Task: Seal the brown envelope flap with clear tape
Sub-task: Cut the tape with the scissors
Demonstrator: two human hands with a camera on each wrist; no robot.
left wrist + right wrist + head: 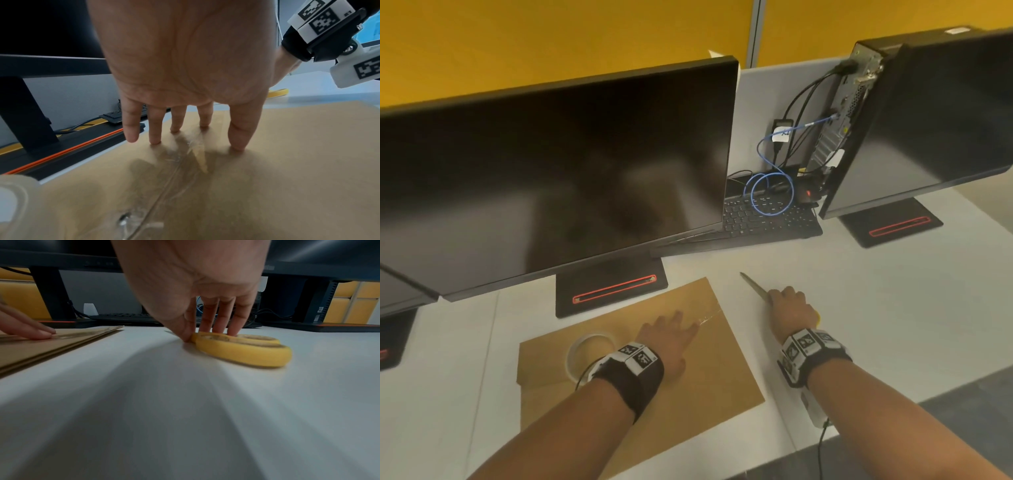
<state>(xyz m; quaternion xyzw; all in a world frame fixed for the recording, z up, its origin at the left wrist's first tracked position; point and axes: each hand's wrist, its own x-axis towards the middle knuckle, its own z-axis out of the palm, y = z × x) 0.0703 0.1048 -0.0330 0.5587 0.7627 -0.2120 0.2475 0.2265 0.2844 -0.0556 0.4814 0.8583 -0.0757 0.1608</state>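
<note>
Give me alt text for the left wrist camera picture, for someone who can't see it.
A left hand presses straight fingers onto a strip of clear tape along the flap seam of a brown envelope lying on a white desk. A tape roll blurs the near left corner; a monitor stand rises behind.

Light is even and soft from overhead on my head view. The monitor (558,171) shows dull grey glare, and its edges bow toward the frame borders. On my left wrist view, finger shadows fall on the envelope (287,162), with the foreground blurred. On the right wrist view the worktop (185,418) smears into streaky blur.
</note>
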